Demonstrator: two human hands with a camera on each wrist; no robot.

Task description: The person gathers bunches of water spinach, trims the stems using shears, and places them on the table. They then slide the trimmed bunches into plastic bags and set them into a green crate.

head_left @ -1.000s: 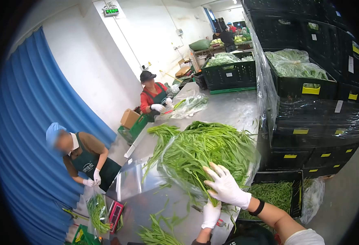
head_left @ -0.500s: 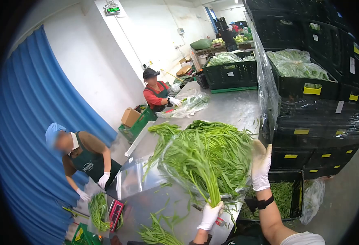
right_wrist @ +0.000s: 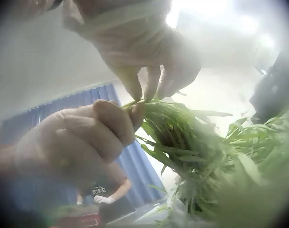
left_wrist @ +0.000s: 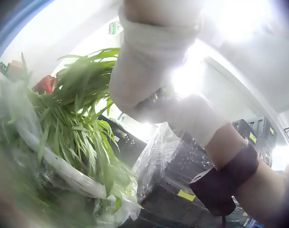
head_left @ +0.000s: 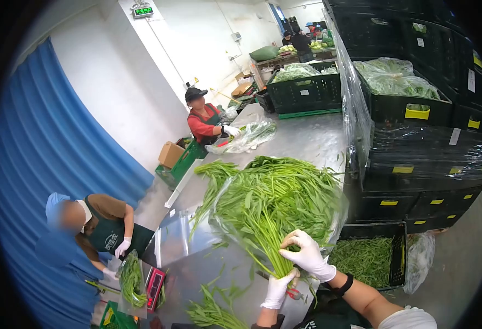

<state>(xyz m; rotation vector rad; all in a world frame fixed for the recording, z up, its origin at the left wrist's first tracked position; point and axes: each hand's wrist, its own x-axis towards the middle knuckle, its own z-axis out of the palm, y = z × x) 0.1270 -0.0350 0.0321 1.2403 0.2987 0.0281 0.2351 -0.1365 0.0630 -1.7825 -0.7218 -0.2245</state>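
My left hand [head_left: 276, 289] in a white glove grips the lower stems of a bunch of leafy greens [head_left: 267, 236] at the near side of a large pile [head_left: 306, 192]. Just above it, my right hand [head_left: 309, 256] bends over the bunch with thumb and fingertips together. In the right wrist view, the right hand [right_wrist: 144, 47] pinches thin stems beside the curled left hand [right_wrist: 78, 135]. The left wrist view shows leaves [left_wrist: 78, 137] hanging below the left hand [left_wrist: 144, 76]; its fingertips are hidden there.
Loose greens [head_left: 213, 310] lie on the metal table [head_left: 317, 137] at the near left. A crate of greens [head_left: 364, 260] stands right, below stacked black crates [head_left: 416, 159]. Two people work along the left side, one near a red scale [head_left: 154, 285].
My right hand has come back from the pile's right edge to the stems, its fingers now bent together. The bunch leans more to the left. The near person at left has bent lower.
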